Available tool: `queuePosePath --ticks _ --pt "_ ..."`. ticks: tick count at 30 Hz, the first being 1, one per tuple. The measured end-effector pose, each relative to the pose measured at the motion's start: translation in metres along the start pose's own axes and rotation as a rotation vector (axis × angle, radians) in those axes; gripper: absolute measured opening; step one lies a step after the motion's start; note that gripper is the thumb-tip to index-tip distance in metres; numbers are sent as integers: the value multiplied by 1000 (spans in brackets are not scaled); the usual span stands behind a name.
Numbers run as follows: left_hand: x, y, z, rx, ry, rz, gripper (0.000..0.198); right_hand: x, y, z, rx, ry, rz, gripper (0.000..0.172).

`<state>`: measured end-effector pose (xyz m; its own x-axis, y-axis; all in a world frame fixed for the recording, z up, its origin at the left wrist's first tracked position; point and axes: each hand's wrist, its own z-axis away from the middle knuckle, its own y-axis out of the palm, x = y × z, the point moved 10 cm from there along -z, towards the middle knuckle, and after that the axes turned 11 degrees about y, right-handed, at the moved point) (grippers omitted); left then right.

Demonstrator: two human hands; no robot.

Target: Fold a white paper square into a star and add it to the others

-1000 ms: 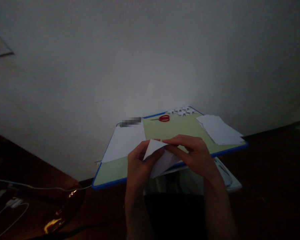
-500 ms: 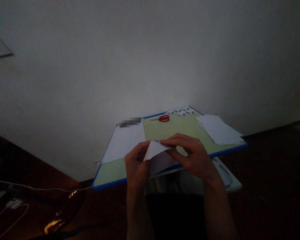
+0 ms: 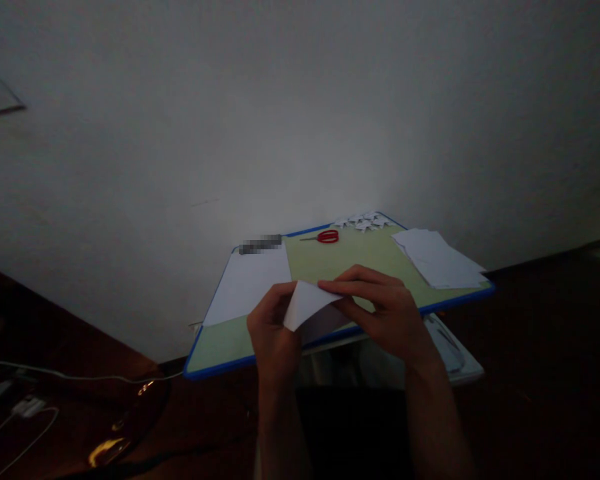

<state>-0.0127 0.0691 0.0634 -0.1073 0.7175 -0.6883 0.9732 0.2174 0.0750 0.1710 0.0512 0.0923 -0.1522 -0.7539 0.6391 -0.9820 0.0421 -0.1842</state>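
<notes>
A white piece of folded paper (image 3: 311, 303) is held up between both hands, above the near edge of a small table (image 3: 330, 263). My left hand (image 3: 276, 327) grips its left side, fingers curled behind it and partly hidden. On the right, my right hand (image 3: 380, 307) pinches the paper's other edge between thumb and fingers. The paper has a crease and a pointed corner at its lower left. Beyond the hands lies a pair of scissors with red handles (image 3: 329, 237), its blades pointing left.
Several small folded paper pieces (image 3: 365, 221) lie at the far right corner. A stack of white paper (image 3: 440, 260) rests on the right side. A white sheet (image 3: 250, 280) covers the left part, below a pixelated patch. Behind stands a grey wall (image 3: 300, 120); a white cable (image 3: 95, 379) runs at left.
The paper has turned slightly, so more of its folded face and its lower-left point show. Both hands have shifted a little while keeping hold of it.
</notes>
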Motion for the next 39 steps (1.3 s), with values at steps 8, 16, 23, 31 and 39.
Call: queuePosePath --ticks 8,16,23,31,39 --pt "2 0 2 -33 -12 -56 10 -7 0 -2 -35 45 35 35" --pt "8 12 1 107 -16 123 40 -20 -11 -6 -123 182 -7 30" --pt "20 7 0 90 -39 134 44 -22 -10 -5 -112 192 -34 31" --pt "30 10 2 102 -175 159 17 -19 -3 -3 -15 128 -37 42" --pt "29 12 4 130 -205 158 13 -18 -5 -2 -19 115 -24 39"
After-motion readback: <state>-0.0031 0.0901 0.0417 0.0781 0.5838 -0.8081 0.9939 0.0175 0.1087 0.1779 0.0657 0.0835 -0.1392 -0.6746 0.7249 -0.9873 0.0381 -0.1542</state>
